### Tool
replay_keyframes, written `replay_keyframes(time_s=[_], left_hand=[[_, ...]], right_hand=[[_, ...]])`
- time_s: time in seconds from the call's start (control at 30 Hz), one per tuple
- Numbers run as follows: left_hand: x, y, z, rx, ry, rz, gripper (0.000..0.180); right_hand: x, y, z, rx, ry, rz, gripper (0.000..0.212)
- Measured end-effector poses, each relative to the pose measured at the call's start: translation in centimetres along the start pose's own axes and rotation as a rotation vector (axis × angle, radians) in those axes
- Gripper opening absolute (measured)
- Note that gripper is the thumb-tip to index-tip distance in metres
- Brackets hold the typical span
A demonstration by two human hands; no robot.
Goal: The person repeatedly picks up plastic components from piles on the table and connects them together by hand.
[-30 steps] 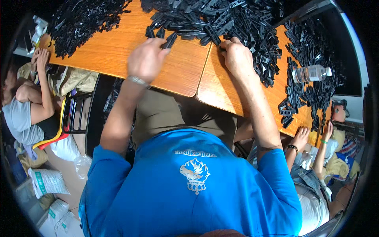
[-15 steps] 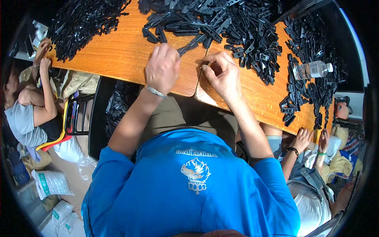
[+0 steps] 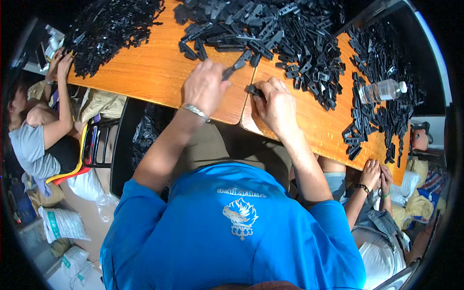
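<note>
My left hand [image 3: 205, 88], slightly blurred, is closed above the wooden table, near its front edge. A long black plastic clip [image 3: 236, 65] sticks out past its fingers toward the pile. My right hand [image 3: 277, 107] is closed in a pinch, resting at the table edge beside the seam. Between its thumb and fingers sits a small dark plastic piece [image 3: 254, 90], partly hidden by them. Just beyond both hands lies a big heap of black plastic clips [image 3: 270, 29], a few of them loose at its near side.
Smaller black parts [image 3: 108, 34] form a pile at the far left. More clips [image 3: 382, 111] spread at the right, with a clear plastic bottle [image 3: 383, 91] lying on them. One person [image 3: 41, 145] sits left; another person's hands [image 3: 372, 175] are at the right edge of the wooden table [image 3: 130, 72].
A dark piece now shows in my right hand's pinch, and its fingers have curled further. My left hand has shifted slightly right and down with the clip.
</note>
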State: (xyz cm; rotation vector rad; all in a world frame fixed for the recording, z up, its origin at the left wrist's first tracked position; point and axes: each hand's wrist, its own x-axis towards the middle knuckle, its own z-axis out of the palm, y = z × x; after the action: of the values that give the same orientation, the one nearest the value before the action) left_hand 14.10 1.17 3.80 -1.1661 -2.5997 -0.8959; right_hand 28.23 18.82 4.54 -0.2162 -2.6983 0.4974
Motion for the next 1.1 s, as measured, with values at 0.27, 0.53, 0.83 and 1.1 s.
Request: replay_keyframes(time_s=[0.27, 0.53, 0.83, 1.1], left_hand=[[-0.6, 0.3, 0.4, -0.881, -0.249, -0.402, 0.016], [-1.0, -0.3, 0.2, -1.305, -0.435, -0.355, 0.017], [-1.4, -1.6, 1.4, -1.369, -0.24, -0.278, 0.026], [-2.5, -2.9, -0.7, -0.377, 0.007, 0.078, 0.028]], right_hand=[[-0.1, -0.9, 1.3, 0.939, -0.026, 0.455, 0.019], [1.6, -1.5, 1.1, 0.752, 0.16, 0.172, 0.02], [1.5, 0.0, 1.4, 0.702, 0.16, 0.178, 0.022], [1.2, -0.7, 1.3, 0.296, -0.002, 0.019, 0.027]])
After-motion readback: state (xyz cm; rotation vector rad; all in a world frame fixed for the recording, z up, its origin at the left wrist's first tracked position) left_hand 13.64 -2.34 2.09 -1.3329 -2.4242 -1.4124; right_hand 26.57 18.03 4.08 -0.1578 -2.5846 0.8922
